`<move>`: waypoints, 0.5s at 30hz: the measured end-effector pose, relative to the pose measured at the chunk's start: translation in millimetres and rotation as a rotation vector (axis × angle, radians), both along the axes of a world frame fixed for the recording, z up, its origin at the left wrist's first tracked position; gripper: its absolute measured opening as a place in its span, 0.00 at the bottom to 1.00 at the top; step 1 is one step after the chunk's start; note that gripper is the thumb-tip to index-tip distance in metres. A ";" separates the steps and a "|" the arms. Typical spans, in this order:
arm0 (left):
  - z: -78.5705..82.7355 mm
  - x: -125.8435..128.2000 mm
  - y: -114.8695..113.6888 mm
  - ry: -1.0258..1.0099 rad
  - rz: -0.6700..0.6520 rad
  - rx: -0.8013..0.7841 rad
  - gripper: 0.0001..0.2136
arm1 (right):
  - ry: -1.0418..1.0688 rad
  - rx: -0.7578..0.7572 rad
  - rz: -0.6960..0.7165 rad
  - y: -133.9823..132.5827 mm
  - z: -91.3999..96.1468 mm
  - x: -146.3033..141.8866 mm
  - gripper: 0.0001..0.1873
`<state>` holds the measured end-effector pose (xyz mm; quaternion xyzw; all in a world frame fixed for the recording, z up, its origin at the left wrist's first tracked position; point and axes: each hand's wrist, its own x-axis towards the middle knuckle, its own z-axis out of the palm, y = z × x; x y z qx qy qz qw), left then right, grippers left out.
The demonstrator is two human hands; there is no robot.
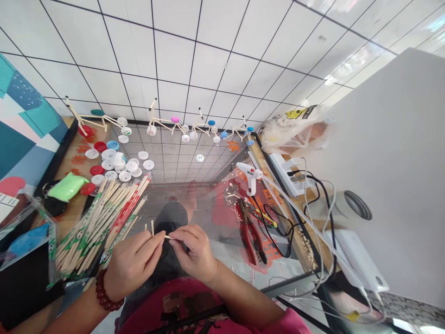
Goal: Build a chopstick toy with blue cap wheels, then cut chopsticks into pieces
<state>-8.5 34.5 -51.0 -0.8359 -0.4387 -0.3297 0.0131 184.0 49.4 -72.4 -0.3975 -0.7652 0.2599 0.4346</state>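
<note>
My left hand (135, 260), with a beaded bracelet at the wrist, is closed in a pinch above the glass tabletop near its front edge. Facing it, my right hand (195, 253) pinches the other end of a short, thin wooden stick (168, 237) that spans the small gap between both sets of fingertips. Another short wooden piece (152, 227) sticks up just behind my left fingers; whether it is joined to the held one I cannot tell. Left of my hands lies a pile of wooden chopsticks (100, 222), some in green or red printed wrappers.
White, red and blue bottle caps (120, 160) lie behind the chopsticks. Small stick-and-cap figures (174, 121) line the tiled wall. At right are a white glue gun (250, 176), red-handled pliers (251, 232), cables and a power strip (287, 174). A green packet (67, 186) lies at left.
</note>
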 end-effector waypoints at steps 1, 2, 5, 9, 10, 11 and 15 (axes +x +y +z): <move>0.3 -0.5 0.1 0.009 0.010 0.019 0.12 | -0.010 0.016 0.004 -0.5 0.1 0.0 0.07; 0.5 -1.0 0.1 0.017 0.017 0.038 0.12 | -0.016 0.027 0.006 -0.9 0.2 0.0 0.07; 1.8 -2.1 0.2 0.020 0.015 0.064 0.12 | -0.018 0.034 0.009 -1.5 0.3 0.0 0.08; 4.8 -2.0 0.3 0.032 0.003 0.074 0.10 | -0.018 0.029 0.005 -1.3 -0.6 -0.1 0.07; 5.4 -1.7 0.5 0.037 0.003 0.077 0.10 | -0.023 0.022 0.006 -1.2 -1.1 -0.2 0.07; 5.8 -1.5 0.7 0.041 0.004 0.078 0.09 | -0.031 0.014 0.009 -1.2 -1.7 -0.2 0.07; 4.4 -1.6 1.5 0.037 0.013 0.052 0.09 | -0.075 0.014 0.022 -1.6 -4.1 -0.3 0.06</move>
